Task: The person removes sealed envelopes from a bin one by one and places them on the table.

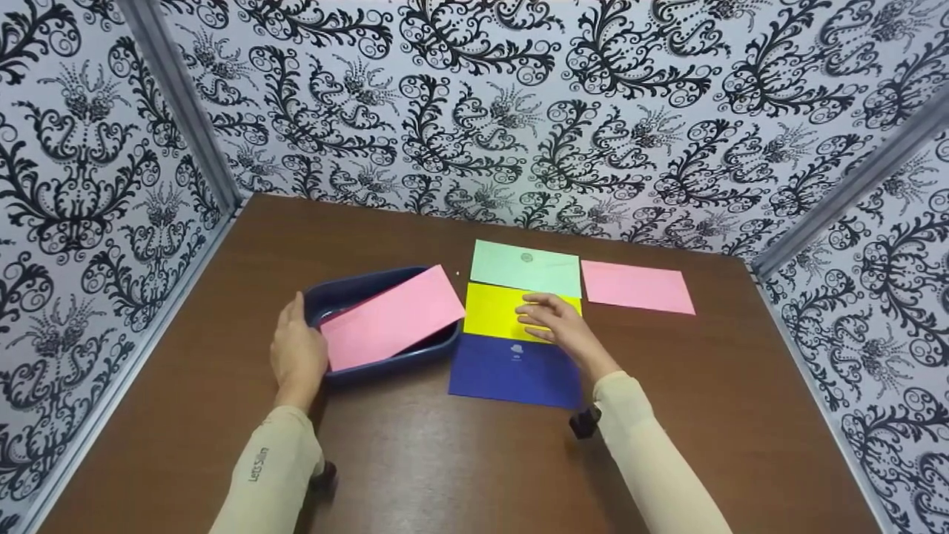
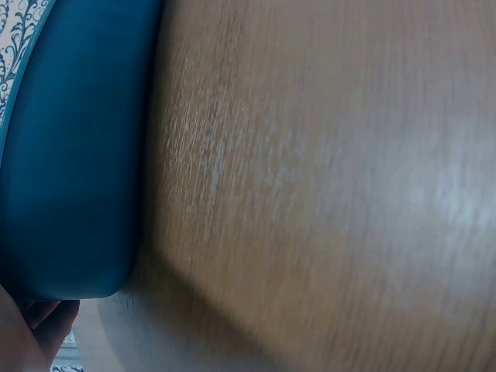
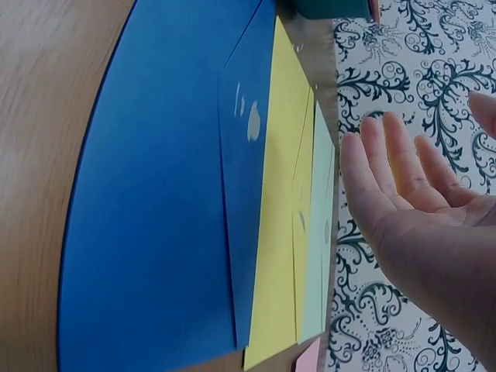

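Note:
A dark blue tray [image 1: 356, 282] sits on the brown table [image 1: 445, 460] with a pink envelope [image 1: 393, 315] lying slanted across it. My left hand [image 1: 296, 348] rests flat against the tray's left outer wall [image 2: 70, 155], fingers straight. To the right lies a column of envelopes: mint green [image 1: 526, 268], yellow [image 1: 493, 311] and dark blue [image 1: 511, 371]. My right hand [image 1: 552, 322] hovers over the yellow envelope's right half. In the right wrist view its fingers [image 3: 387, 170] are straight and hold nothing, raised above the blue envelope [image 3: 155, 194] and the yellow one [image 3: 279, 232].
A second pink envelope [image 1: 637, 287] lies flat to the right of the mint one. Patterned black-and-white walls close the table in at the back and on both sides. Bare wood stretches along the near edge and at far left.

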A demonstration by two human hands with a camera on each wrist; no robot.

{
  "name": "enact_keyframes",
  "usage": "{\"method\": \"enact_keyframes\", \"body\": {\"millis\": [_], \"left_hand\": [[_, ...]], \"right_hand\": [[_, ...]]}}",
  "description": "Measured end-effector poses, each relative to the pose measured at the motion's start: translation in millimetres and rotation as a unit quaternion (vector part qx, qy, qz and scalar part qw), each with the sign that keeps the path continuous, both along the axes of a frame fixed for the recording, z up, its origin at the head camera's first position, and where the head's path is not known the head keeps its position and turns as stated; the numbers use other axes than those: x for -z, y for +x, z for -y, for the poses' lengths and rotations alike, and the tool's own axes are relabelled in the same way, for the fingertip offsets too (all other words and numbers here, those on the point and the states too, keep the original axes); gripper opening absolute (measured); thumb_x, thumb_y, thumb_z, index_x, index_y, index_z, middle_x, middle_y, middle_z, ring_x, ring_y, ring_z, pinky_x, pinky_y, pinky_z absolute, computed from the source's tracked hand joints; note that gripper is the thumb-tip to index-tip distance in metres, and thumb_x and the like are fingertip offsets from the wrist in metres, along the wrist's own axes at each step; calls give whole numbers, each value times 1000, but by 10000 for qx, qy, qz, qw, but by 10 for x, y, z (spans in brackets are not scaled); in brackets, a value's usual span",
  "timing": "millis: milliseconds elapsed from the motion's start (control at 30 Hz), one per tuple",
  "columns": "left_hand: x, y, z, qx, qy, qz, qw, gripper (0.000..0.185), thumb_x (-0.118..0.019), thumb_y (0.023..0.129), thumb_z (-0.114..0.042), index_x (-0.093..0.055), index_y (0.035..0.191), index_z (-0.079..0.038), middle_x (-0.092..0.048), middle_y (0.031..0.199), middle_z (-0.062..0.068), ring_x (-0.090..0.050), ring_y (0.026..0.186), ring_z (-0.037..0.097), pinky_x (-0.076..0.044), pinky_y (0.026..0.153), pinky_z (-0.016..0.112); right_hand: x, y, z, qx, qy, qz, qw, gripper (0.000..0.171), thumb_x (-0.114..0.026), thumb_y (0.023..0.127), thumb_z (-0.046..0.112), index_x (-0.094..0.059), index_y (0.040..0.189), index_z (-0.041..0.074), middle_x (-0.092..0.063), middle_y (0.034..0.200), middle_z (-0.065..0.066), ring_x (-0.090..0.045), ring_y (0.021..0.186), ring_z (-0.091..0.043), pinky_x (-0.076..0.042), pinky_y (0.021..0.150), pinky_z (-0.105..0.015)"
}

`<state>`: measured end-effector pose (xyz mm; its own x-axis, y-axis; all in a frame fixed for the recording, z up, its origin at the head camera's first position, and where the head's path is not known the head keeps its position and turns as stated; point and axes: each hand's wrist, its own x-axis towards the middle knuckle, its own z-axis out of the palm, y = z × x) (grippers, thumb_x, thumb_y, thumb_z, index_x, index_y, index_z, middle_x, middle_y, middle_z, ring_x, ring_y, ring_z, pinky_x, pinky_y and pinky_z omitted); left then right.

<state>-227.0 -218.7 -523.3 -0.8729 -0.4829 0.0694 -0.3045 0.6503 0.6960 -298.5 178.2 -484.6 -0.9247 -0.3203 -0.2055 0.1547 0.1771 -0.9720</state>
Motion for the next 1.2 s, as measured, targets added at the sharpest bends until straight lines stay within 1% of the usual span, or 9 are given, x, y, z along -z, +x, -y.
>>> {"method": "enact_keyframes", "body": {"millis": [167,300,467,633,733,933,1200], "left_hand": [[0,-11,5,35,20,128,9999,64,-42,94,-3,-31,157,-10,-37,158,17,-48,132,49,-41,107,61],[-8,-12,4,40,16,127,9999,64,-42,94,-3,-31,157,-10,-37,158,17,-47,133,49,-41,107,61],[-11,-8,1,-2,-44,87,10000,64,-42,93,-2,-33,156,-9,-39,158,16,-51,128,50,-43,104,61],[-15,-6,-7,-35,-75,29,10000,63,-43,93,-2,-34,155,-8,-40,157,16,-53,126,50,-45,102,61],[-17,-9,-10,-26,-63,15,10000,63,-43,93,-2,-34,155,-8,-40,157,16,-51,128,50,-44,103,61],[-23,-7,-6,-11,-45,53,10000,63,-43,93,-2,-33,155,-8,-39,157,17,-50,130,49,-43,105,60],[1,-15,9,30,-37,93,9999,64,-42,94,-2,-31,156,-8,-37,158,18,-48,133,47,-41,108,59]], "right_hand": [[-7,1,70,-100,-122,22,9999,48,-51,103,20,-41,145,-2,-52,142,-27,-52,134,-40,-42,113,-50],[-14,9,112,-124,-100,-6,9999,48,-52,103,20,-41,145,-3,-53,140,-26,-53,133,-39,-43,113,-50],[-12,26,168,-179,-23,-67,9998,49,-52,103,20,-41,144,-3,-56,138,-23,-57,130,-36,-44,111,-50],[20,27,220,-314,-116,-75,9994,48,-51,103,18,-41,144,-5,-55,138,-26,-55,131,-40,-43,111,-51],[42,24,248,-382,-177,-75,9991,49,-52,103,18,-40,144,-6,-54,139,-28,-53,132,-42,-43,112,-52],[70,22,300,-446,-237,-49,9987,51,-53,103,19,-39,144,-7,-54,139,-28,-53,131,-43,-43,112,-51],[92,30,347,-540,-70,-116,9985,49,-54,102,21,-43,143,-4,-56,138,-26,-55,130,-43,-47,109,-46]]}}
